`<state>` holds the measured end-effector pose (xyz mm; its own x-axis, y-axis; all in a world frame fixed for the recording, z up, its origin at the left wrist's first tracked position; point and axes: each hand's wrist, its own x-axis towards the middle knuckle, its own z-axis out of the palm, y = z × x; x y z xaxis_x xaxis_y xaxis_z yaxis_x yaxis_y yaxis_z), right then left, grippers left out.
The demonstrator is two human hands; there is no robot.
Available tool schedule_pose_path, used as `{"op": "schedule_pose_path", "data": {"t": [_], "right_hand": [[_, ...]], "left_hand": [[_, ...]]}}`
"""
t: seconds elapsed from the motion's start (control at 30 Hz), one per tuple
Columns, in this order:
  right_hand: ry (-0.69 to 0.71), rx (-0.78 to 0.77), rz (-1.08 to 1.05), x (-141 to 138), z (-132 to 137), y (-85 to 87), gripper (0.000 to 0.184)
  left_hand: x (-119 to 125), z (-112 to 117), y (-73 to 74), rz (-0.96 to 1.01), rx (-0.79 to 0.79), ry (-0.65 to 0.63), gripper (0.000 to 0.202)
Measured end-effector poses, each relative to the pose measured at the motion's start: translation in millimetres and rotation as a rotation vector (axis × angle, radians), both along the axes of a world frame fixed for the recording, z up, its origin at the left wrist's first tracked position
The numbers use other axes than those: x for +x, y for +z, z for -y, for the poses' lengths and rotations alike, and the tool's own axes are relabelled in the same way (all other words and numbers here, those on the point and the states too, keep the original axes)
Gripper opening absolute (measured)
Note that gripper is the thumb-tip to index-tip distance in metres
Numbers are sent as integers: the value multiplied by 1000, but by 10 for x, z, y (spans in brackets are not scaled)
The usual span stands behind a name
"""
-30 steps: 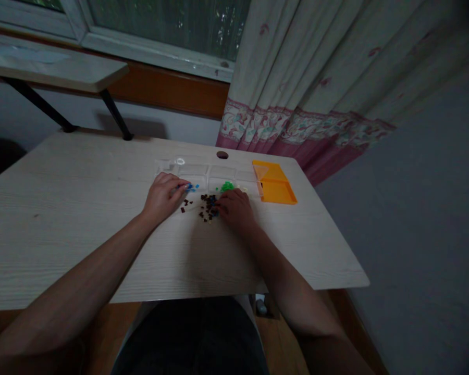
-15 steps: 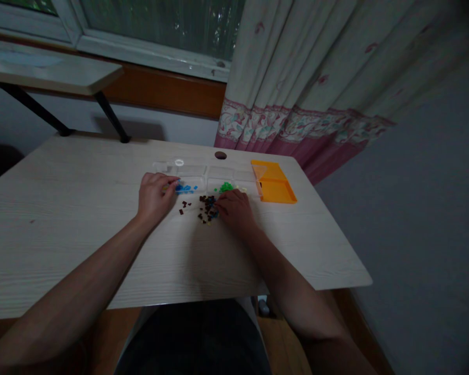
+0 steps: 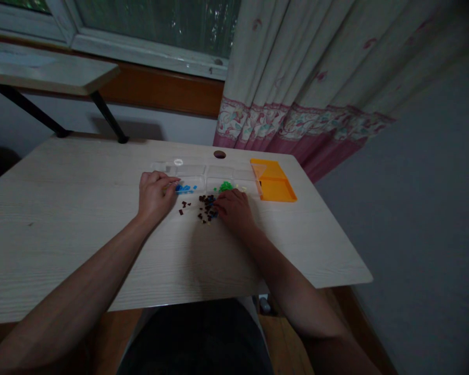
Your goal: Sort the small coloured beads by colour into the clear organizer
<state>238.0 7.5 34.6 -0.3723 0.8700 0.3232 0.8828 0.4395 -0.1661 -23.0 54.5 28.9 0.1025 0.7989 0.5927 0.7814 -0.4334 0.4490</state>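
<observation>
My left hand (image 3: 155,195) rests at the left end of a clear plastic compartment tray (image 3: 191,171), thumb and fingers curled together beside small blue pieces (image 3: 185,188). Whatever sits between those fingertips is too small to make out. My right hand (image 3: 236,209) reaches over the table, its fingertips pressed into a loose pile of small dark brown pieces (image 3: 206,208) with a few blue and pale ones mixed in. Its fingers are bunched and hide what they touch. Small green pieces (image 3: 225,186) lie in the tray just beyond this hand, with pale pieces (image 3: 241,189) to their right.
An open orange case (image 3: 278,190) lies at the tray's right end. A few brown pieces (image 3: 181,212) are scattered left of the pile. Behind are a round hole (image 3: 219,154) in the tabletop and a curtain (image 3: 289,114); a raised shelf (image 3: 50,75) stands at back left.
Both hands hold nearly the same places, with only slight finger movement at the pile. The whole view has shifted a little.
</observation>
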Motion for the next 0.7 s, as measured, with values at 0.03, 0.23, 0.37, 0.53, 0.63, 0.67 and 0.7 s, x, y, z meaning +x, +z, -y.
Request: {"op": "schedule_pose_path", "data": {"t": [0.03, 0.23, 0.37, 0.53, 0.63, 0.67, 0.7], "right_hand": [[2, 3, -1, -1, -2, -5, 16], [-2, 12, 7, -9, 5, -7, 18], [-5, 19, -5, -7, 20, 9, 17], [-5, 10, -24, -8, 17, 23, 15], [-16, 9, -39, -16, 14, 17, 15], [-16, 13, -46, -17, 14, 10, 14], [-15, 16, -56, -16, 12, 2, 14]], "left_hand": [[8, 4, 2, -2, 1, -1, 23], [66, 72, 52, -15, -10, -83, 24], [109, 129, 80, -26, -23, -142, 24], [139, 164, 48, -18, 0, -206, 22], [160, 194, 49, -22, 0, -232, 20], [168, 206, 56, -31, -3, -246, 20], [178, 218, 65, -41, -7, -265, 20]]}}
